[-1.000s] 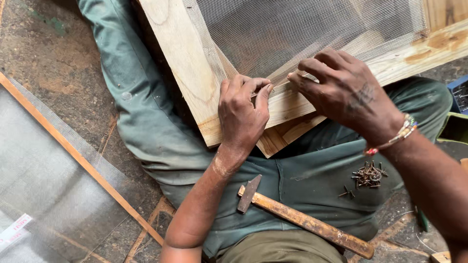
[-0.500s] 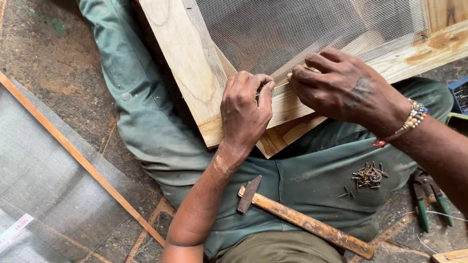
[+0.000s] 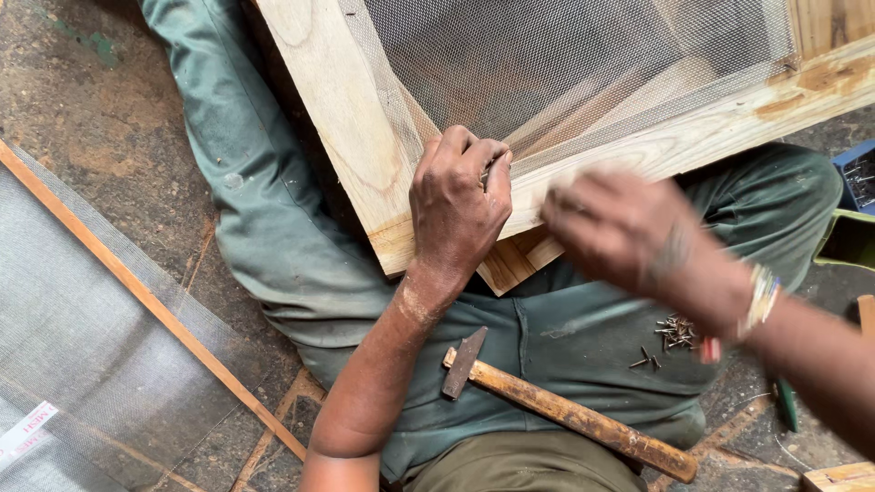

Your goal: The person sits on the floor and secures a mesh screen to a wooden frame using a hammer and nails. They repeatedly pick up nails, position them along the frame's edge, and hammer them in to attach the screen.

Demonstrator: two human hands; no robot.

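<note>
Left hand (image 3: 458, 205): curled closed, fingertips pinched on the wire mesh (image 3: 583, 64) at the corner of the wooden frame (image 3: 351, 146), which is propped across the lap. Right hand (image 3: 629, 228): motion-blurred beside the frame, grip not discernible. Hammer (image 3: 556, 410) and small nails (image 3: 674, 333) are laid on the green trousers

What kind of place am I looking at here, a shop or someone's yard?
Probably an informal carpentry workspace on bare ground. The person sits on a rough dirt floor with a wooden frame covered in wire mesh across the lap, a hammer and loose nails resting there.
</note>
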